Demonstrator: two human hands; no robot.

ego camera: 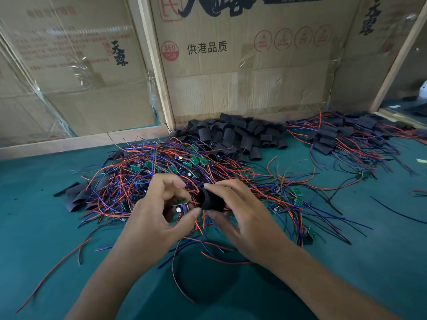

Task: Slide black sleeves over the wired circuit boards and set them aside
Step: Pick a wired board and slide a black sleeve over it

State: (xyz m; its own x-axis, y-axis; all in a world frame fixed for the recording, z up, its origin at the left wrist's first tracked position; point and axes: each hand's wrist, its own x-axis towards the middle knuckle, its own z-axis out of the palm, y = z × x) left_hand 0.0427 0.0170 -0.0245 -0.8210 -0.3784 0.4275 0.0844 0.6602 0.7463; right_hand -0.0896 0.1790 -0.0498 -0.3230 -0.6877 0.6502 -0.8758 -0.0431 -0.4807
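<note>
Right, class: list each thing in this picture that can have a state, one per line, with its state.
left hand: pinches a circuit board
circuit board: bare, at the sleeve's mouth
right hand: holds a black sleeve
black sleeve: squeezed open, not yet on
sleeve pile: unused
sleeved boards: set aside, far right
wired boards: tangled, unsleeved

We see one small green circuit board (181,205) pinched in the left hand (159,213), its silver capacitor showing — red and blue wires trail below. Just beside it, the right hand (240,218) holds a black sleeve (211,200), open mouth facing the board — they look just apart.
</note>
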